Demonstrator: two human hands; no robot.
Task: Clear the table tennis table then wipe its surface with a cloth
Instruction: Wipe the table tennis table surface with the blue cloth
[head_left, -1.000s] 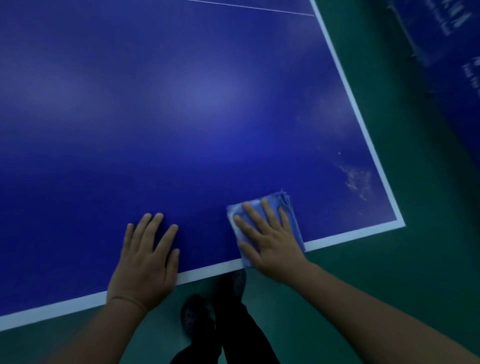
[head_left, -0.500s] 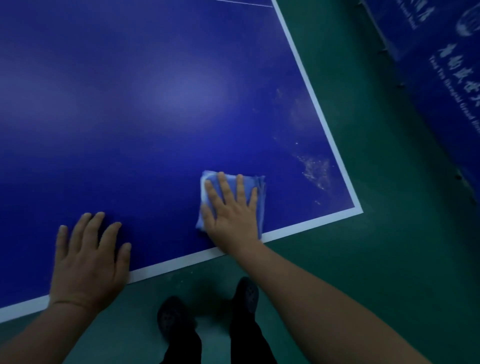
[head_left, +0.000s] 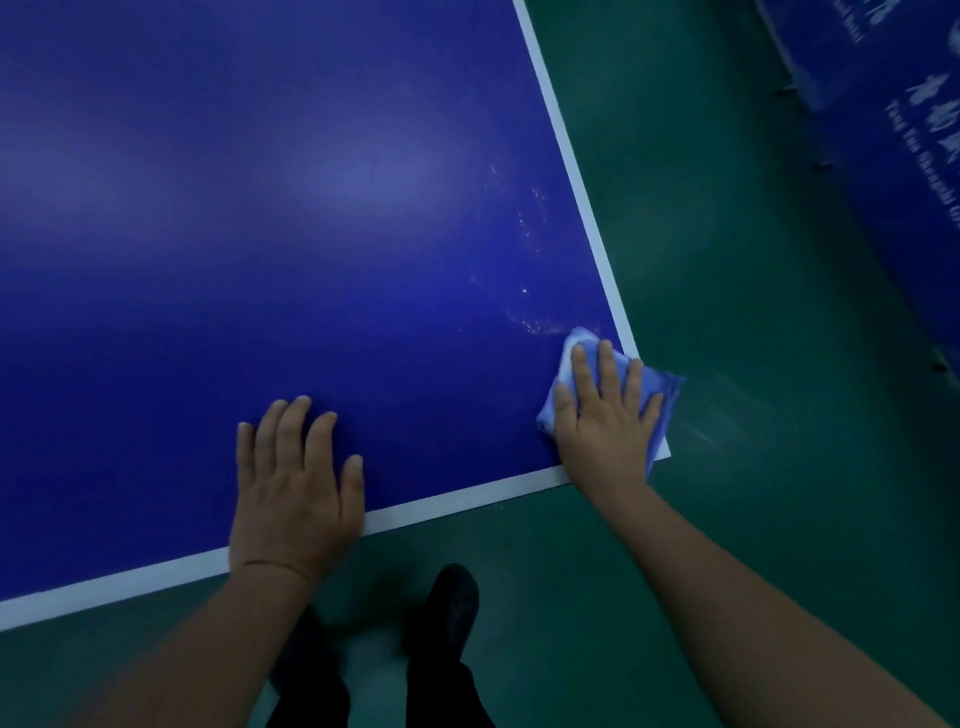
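Change since earlier frame: the cloth (head_left: 657, 395) and right hand (head_left: 605, 415) have moved from mid-edge to the tabletop's near right corner; the left hand (head_left: 296, 483) has moved along the near edge with them.
Cloth, location: on the near right corner of the tabletop (head_left: 260, 234), its right part overhanging the white side line and past the edge.
Cloth, appearance: light blue, folded into a small pad, paler and bunched at its far left end; most of it is covered by the hand.
Right hand: flat, fingers straight and slightly spread, pressing down on the cloth; nothing curled round it.
Left hand: flat, palm down on the bare blue surface at the near white line, fingers extended, holding nothing.
Tabletop condition: dark blue, white border; pale specks and smears (head_left: 524, 260) run along the right side, ending just beside the cloth's far end.
Surroundings: green floor (head_left: 727, 519); dark shoes (head_left: 452, 603) below the near edge; blue printed barrier (head_left: 904, 156) at far right.
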